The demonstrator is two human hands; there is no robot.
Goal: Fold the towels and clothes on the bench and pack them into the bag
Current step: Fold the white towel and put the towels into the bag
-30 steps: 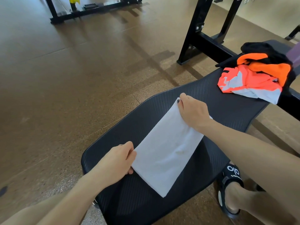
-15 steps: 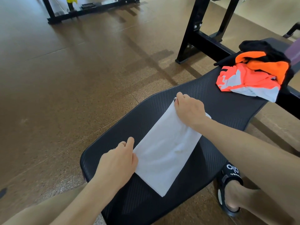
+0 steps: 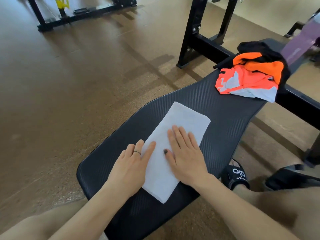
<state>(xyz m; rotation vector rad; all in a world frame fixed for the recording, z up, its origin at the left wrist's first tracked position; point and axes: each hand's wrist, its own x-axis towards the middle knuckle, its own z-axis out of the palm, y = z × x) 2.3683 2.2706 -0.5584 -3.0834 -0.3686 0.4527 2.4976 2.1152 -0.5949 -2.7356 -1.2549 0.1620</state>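
Two flat hands, left (image 3: 129, 168) and right (image 3: 185, 157), fingers straight and gripping nothing, press the folded towel (image 3: 183, 122) under the fingertips on the bench (image 3: 225, 122); smoothing step, next likely another fold, clothes (image 3: 249, 78) well beyond fingertips.

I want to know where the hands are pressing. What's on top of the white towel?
Both hands lie flat on the white towel: the left hand at its left edge, the right hand across its middle. The cloth beneath the palms is covered; the towel rests on the black bench.
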